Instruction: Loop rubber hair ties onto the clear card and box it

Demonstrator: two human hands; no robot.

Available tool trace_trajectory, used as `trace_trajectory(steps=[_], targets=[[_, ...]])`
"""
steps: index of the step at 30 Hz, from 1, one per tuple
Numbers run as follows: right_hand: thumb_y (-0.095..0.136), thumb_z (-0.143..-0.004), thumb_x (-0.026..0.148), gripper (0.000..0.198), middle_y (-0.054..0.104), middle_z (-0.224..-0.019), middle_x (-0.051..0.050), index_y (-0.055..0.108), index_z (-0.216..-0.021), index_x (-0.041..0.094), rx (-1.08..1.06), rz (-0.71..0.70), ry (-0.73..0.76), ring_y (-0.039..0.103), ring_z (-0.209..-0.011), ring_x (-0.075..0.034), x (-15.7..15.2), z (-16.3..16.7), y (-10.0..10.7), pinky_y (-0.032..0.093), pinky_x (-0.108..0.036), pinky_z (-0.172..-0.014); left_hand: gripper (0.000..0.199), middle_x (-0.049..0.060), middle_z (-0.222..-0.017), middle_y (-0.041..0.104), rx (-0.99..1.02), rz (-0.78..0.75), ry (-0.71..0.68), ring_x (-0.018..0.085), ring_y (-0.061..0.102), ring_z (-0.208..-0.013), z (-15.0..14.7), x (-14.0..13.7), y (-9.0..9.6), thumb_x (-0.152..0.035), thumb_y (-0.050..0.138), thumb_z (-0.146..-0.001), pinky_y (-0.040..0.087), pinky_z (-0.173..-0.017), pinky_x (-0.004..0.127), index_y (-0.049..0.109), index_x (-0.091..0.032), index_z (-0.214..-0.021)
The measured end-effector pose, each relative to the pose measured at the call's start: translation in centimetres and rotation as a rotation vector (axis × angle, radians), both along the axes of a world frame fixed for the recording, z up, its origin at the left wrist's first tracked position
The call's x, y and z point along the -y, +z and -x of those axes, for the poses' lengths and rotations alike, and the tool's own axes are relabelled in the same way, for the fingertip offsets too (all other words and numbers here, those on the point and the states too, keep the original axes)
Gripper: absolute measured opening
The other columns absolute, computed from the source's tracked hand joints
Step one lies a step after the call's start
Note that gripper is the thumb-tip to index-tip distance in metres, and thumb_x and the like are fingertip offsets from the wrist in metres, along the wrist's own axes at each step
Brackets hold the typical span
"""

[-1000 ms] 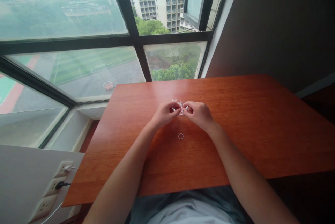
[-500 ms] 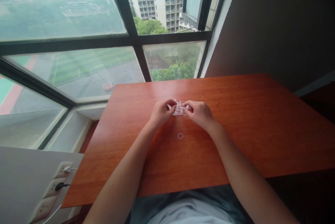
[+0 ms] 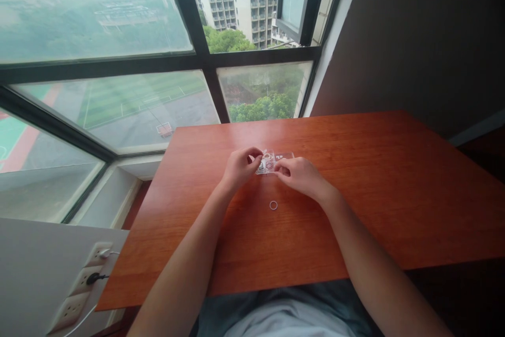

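A small clear plastic box (image 3: 270, 165) with compartments lies on the table between my hands. Small rings show in it, one of them yellowish. A flat clear panel (image 3: 284, 156), apparently its lid, extends to the right behind my right fingers. At the box's left edge, my left hand (image 3: 240, 167) is closed, thumb and forefinger pinching the rim. My right hand (image 3: 302, 175) is closed too, its fingertips at the right front part of the box. Fingers hide parts of both box and panel. Nearer to me, a thin white ring (image 3: 273, 205) lies flat on the wood.
The reddish-brown wooden table (image 3: 379, 184) reaches a dark-framed window (image 3: 209, 63) at the back. A dark wall (image 3: 418, 37) rises at the right. Sockets with plugs (image 3: 94, 277) and a white cable are low on the left.
The clear panel now extends flat to the right, and the compartments show more openly. My right hand has moved slightly down toward me; my left hand has shifted slightly left.
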State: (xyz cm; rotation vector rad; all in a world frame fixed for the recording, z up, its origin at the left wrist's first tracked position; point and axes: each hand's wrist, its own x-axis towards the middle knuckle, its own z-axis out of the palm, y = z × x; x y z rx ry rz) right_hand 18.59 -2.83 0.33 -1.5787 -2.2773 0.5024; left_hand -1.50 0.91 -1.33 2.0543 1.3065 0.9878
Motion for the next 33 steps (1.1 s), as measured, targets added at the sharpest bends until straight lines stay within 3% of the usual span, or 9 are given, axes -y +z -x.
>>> trace_trajectory(steps=[3, 8, 18, 27, 33], targets=[[0.059, -0.080, 0.024, 0.013, 0.070, -0.078, 0.003, 0.071, -0.086, 0.026, -0.007, 0.119, 0.180, 0.060, -0.071, -0.012, 0.8, 0.1, 0.3, 0.035, -0.022, -0.059, 0.016, 0.002, -0.077, 0.068, 0.001, 0.007, 0.014, 0.010, 0.055, -0.059, 0.2, 0.0, 0.2, -0.025, 0.056, -0.082, 0.042, -0.057, 0.021, 0.069, -0.017, -0.085], [0.069, -0.074, 0.031, 0.007, 0.069, -0.075, 0.005, 0.070, -0.078, 0.026, 0.046, 0.328, 0.305, 0.059, -0.066, -0.011, 1.5, 0.7, -0.1, 0.035, -0.021, -0.054, 0.016, 0.001, -0.074, 0.068, -0.005, 0.014, 0.025, 0.010, 0.054, -0.057, 0.2, 0.0, 0.4, -0.026, 0.056, -0.082, 0.041, -0.056, 0.021, 0.069, -0.017, -0.084], [0.055, -0.085, 0.035, 0.019, 0.070, -0.089, -0.009, 0.070, -0.089, 0.023, 0.340, 0.072, -0.002, 0.065, -0.081, -0.023, 0.6, 0.9, -0.3, 0.042, -0.029, -0.064, 0.017, 0.002, -0.073, 0.067, -0.014, 0.030, 0.000, 0.010, 0.054, -0.057, 0.1, 0.0, 0.2, -0.025, 0.056, -0.081, 0.042, -0.055, 0.020, 0.070, -0.016, -0.083], [0.054, -0.085, 0.035, 0.019, 0.070, -0.089, -0.009, 0.069, -0.088, 0.023, 0.367, 0.063, -0.010, 0.066, -0.081, -0.024, 0.4, 0.9, -0.6, 0.043, -0.030, -0.065, 0.015, 0.002, -0.074, 0.068, -0.002, 0.037, -0.017, 0.010, 0.054, -0.058, 0.0, -0.1, 0.1, -0.025, 0.057, -0.080, 0.042, -0.055, 0.020, 0.069, -0.016, -0.083], [0.056, -0.084, 0.036, 0.017, 0.072, -0.088, -0.004, 0.069, -0.086, 0.025, 0.245, -0.001, -0.039, 0.065, -0.079, -0.020, 0.2, 0.9, -0.6, 0.037, -0.026, -0.061, 0.016, 0.002, -0.074, 0.068, 0.005, 0.053, -0.029, 0.009, 0.054, -0.057, 0.0, 0.1, 0.0, -0.027, 0.057, -0.081, 0.042, -0.055, 0.020, 0.069, -0.016, -0.084]])
